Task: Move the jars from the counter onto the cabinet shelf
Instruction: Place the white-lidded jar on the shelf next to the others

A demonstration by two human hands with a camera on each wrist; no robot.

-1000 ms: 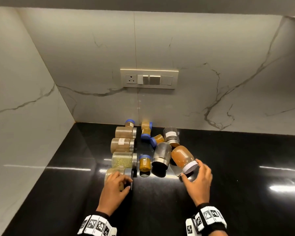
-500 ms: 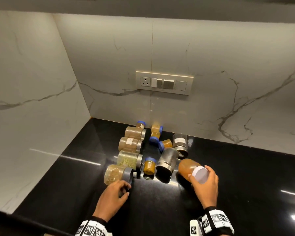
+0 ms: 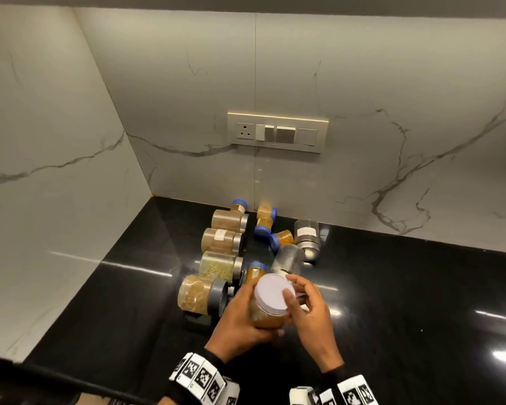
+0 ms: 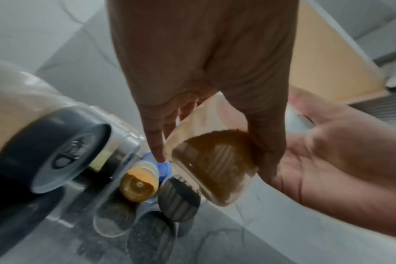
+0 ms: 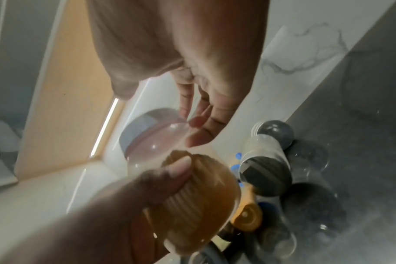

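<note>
I hold a clear jar of brown powder with a white lid (image 3: 270,293) upright above the black counter (image 3: 392,302). My left hand (image 3: 243,314) grips its body, fingers and thumb wrapped round it (image 5: 192,196). To the jar's right, my right hand (image 3: 307,305) has relaxed fingers and its thumb lies on the lid; in the left wrist view its palm (image 4: 328,151) shows open beside the jar (image 4: 213,160). Several more jars lie on the counter behind, the nearest a dark-lidded one (image 3: 200,293).
A row of steel-lidded jars (image 3: 221,241) lies on its side along the left, small blue-capped jars (image 3: 265,222) and two clear steel-lidded jars (image 3: 306,233) behind. The marble wall carries a switch panel (image 3: 278,133). A cabinet underside (image 3: 246,4) runs overhead.
My right hand lifted the white-lidded jar off the counter and brought it left. My left hand left the dark-lidded jar and took hold of it; the right hand's grip loosened.
</note>
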